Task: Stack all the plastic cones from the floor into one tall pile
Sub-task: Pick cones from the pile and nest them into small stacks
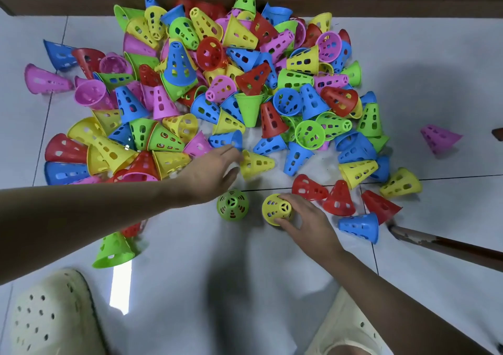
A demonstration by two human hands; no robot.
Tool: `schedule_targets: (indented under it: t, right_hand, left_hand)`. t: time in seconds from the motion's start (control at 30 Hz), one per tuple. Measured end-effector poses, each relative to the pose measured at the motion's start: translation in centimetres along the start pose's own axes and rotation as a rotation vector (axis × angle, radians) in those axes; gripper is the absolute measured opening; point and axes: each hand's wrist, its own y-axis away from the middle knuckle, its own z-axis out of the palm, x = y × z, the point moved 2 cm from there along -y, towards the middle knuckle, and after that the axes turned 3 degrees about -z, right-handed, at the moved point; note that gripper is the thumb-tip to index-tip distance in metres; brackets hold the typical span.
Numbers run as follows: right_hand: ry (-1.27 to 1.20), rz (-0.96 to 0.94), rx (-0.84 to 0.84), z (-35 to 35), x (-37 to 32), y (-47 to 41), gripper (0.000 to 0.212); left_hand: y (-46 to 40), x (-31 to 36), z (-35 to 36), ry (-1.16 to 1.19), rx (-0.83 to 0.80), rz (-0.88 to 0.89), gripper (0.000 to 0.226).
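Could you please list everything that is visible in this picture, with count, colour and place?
loose cones: many, not countable; pink, blue, red, yellow, green; heaped on the floor.
yellow cone: one, upright, under the right hand.
green cone: one, upright, beside the yellow cone.
lying yellow cone: one, at the left fingertips.
floor: white tiles.
wooden stick: one, brown, right edge.
shoes: two, cream, bottom.
left hand: reaches to the heap.
right hand: grips the yellow cone.

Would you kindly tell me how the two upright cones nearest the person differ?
The green cone stands free, untouched; the yellow cone is gripped by the right hand. The green one stands left of the yellow. The left hand reaches past the green one toward the pile. Both stand upright on the floor, perforated alike.
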Motion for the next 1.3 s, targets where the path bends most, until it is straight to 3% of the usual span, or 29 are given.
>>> schedule_targets:
  t: [0.13, 0.23, 0.43, 0.5, 0.63, 0.77, 0.93, 1.07, 1.3]
  right_hand:
    - [0.05, -0.01, 0.024, -0.1, 0.3, -0.3, 0.048]
    - [0.168, -0.031, 0.029, -0.2, 0.2, -0.4, 0.055]
    - [0.549, -0.194, -0.005, -3.0, 1.7, -1.4, 0.075]
    - [0.581, -0.185, 0.035, -4.4, 2.9, -1.9, 0.07]
    - [0.505, -0.006, 0.168, -6.5, 4.7, -3.8, 0.07]
    - [0.574, 0.125, 0.076, -6.3, 5.6, -4.9, 0.081]
    - [0.692, 0.137, 0.024, -5.3, 5.3, -5.7, 0.074]
    - [0.702, 0.182, -0.04, -4.4, 4.5, -5.9, 0.072]
    - [0.501, 0.097, 0.134, -4.9, 4.4, -4.6, 0.065]
  left_hand:
    - [-3.3, 1.5, 1.0, -0.193, -0.096, 0.105, 0.053]
    - [-5.0, 2.2, 1.9, -0.411, -0.2, 0.018, 0.066]
    - [-5.9, 1.8, 2.5, -0.511, -0.315, -0.231, 0.053]
    - [-5.6, 1.2, 1.8, -0.43, -0.314, -0.257, 0.051]
    - [-4.4, 0.2, -1.2, 0.006, -0.142, -0.31, 0.045]
    - [-1.8, 0.5, -3.4, 0.316, -0.083, -0.302, 0.04]
    - [3.1, 0.4, -2.9, 0.389, -0.159, -0.186, 0.048]
    - [5.7, 0.9, -1.6, 0.366, -0.088, -0.078, 0.052]
    - [6.1, 0.6, 0.0, 0.278, -0.089, -0.082, 0.055]
